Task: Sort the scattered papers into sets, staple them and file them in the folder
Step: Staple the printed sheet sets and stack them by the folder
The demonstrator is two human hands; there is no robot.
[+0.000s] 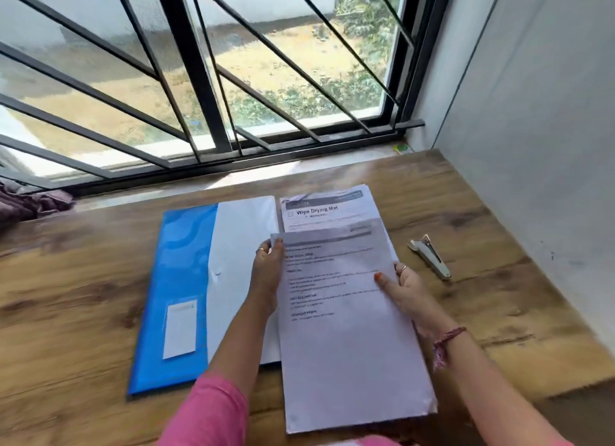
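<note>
A blue folder (173, 289) lies open on the wooden table, its white inner flap (243, 246) turned up beside it. To its right lies a stack of printed papers (326, 206) headed "Wipe Drying Mat". Over that stack I hold a set of white printed sheets (349, 345). My left hand (266, 276) pinches the set's upper left edge. My right hand (406, 289) grips its right edge, thumb on the top page. A grey stapler (431, 256) lies on the table to the right of the papers, apart from both hands.
The wooden table (66, 295) runs up to a barred window (199, 79) at the back and a grey wall (532, 146) on the right. A purple cloth (30, 202) lies on the sill at far left. A small green object (402, 148) sits in the sill's right corner.
</note>
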